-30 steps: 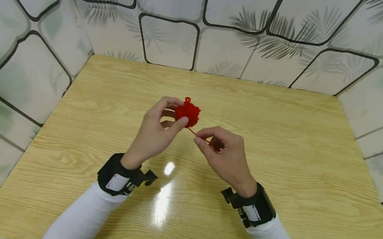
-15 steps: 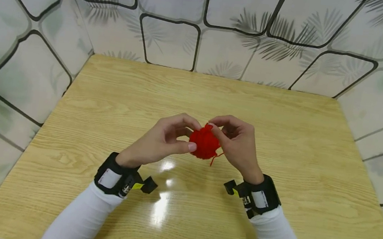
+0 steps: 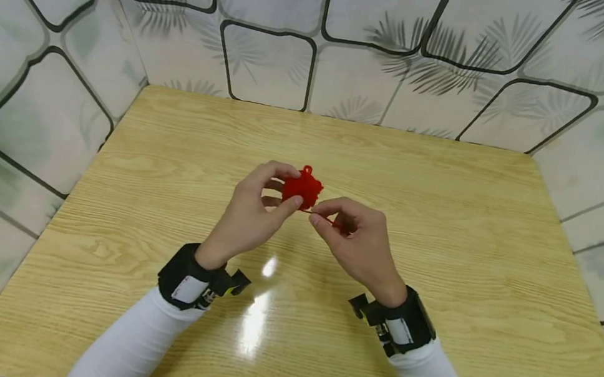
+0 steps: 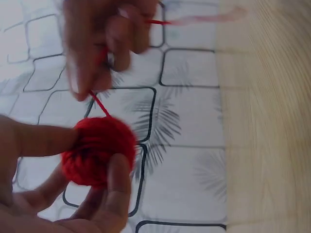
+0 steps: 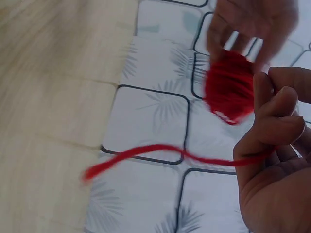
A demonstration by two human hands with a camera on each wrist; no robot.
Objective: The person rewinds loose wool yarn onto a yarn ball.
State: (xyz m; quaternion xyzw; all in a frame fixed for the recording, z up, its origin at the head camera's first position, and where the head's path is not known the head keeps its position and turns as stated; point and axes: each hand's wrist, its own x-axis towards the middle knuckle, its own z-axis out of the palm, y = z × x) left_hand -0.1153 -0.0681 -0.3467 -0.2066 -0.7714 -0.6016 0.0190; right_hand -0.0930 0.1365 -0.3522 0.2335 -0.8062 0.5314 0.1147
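A small ball of red yarn (image 3: 304,189) is held above the table, with a little loop standing up at its far side in the head view. My left hand (image 3: 247,210) grips it between thumb and fingers from the left. In the left wrist view the yarn ball (image 4: 97,150) shows wound strands. To the right, my right hand (image 3: 357,239) pinches the yarn strand that runs from the ball. Past those fingers the loose yarn end (image 5: 146,149) trails free in the right wrist view.
A wood-grain table (image 3: 445,219) lies under both hands. Behind it and at the sides stand pale wall panels (image 3: 272,65) with black outlines and leaf prints. Black straps (image 3: 191,282) with small cameras sit on both wrists.
Half a second ago my right fingers were at the ball's far right side, with the ball nearer me. Now the ball is farther away and left, and my right hand pinches the strand.
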